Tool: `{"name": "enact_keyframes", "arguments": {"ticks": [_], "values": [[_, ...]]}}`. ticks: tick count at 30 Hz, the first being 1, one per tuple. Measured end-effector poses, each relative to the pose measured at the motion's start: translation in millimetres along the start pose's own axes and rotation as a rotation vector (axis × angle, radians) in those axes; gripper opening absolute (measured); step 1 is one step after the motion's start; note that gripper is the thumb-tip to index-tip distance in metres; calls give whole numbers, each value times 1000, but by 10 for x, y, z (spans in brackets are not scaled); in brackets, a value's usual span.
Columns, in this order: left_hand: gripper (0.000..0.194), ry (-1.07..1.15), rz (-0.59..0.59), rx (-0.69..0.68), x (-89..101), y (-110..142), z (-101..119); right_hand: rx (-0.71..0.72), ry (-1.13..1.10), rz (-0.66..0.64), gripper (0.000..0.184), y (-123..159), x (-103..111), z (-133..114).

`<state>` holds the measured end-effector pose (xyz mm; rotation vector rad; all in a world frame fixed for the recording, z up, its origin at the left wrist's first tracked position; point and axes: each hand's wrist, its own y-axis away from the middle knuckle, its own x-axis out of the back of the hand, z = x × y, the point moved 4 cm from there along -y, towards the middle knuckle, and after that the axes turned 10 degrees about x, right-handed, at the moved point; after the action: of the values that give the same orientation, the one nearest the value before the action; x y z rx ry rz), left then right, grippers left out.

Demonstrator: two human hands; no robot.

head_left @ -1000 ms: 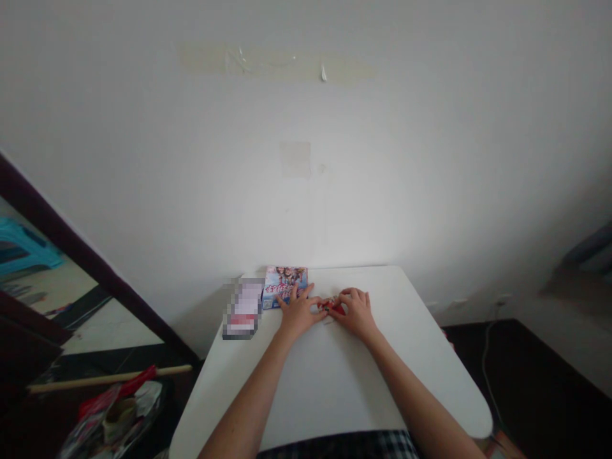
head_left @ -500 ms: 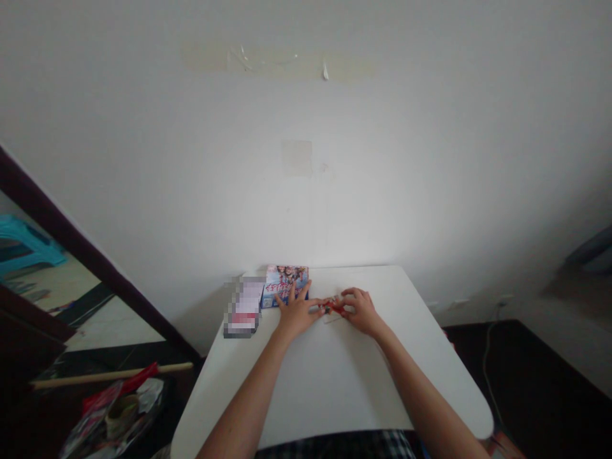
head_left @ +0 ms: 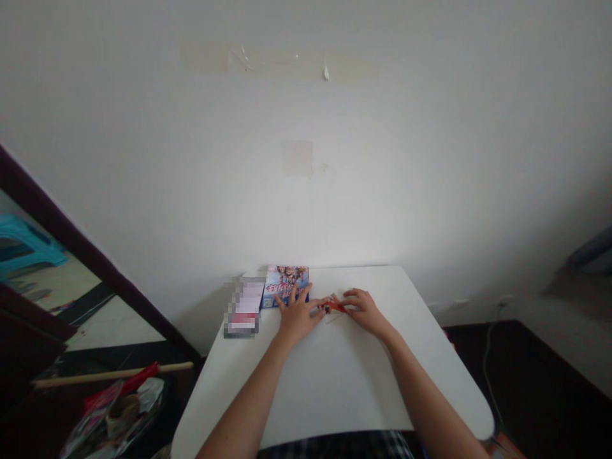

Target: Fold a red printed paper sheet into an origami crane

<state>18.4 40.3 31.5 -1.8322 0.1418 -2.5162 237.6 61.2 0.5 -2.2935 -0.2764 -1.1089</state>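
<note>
A small red piece [head_left: 337, 306] with dark and pale details lies low over the white table, between my two hands; its exact kind is too small to make out. The thumb and index finger of my left hand [head_left: 297, 313] pinch its left end. The other fingers of that hand are spread towards a colourful printed box [head_left: 287, 278], in front of its lower edge. At the right end of the red piece are the curled fingertips of my right hand [head_left: 366, 311], closed on it. A thin pale strip shows just beneath the piece.
A blurred-out phone-like object [head_left: 245, 307] lies left of the box. The white table [head_left: 335, 389] stands against the wall [head_left: 430, 159]. Low on the left are a wooden stick [head_left: 174, 368], a bag of items [head_left: 119, 414] and a blue stool [head_left: 29, 242].
My right hand has shifted slightly to the right and its fingers lie flatter, showing more of the red piece. My left hand has barely moved.
</note>
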Motion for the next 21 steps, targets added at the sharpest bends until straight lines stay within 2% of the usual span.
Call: {"name": "enact_keyframes", "arguments": {"ticks": [9, 21], "values": [[27, 18, 116, -54, -51, 47, 68, -15, -5, 108, 9, -5, 29, 3], [20, 51, 109, -49, -108, 16, 79, -107, 28, 107, 5, -40, 14, -29]]}}
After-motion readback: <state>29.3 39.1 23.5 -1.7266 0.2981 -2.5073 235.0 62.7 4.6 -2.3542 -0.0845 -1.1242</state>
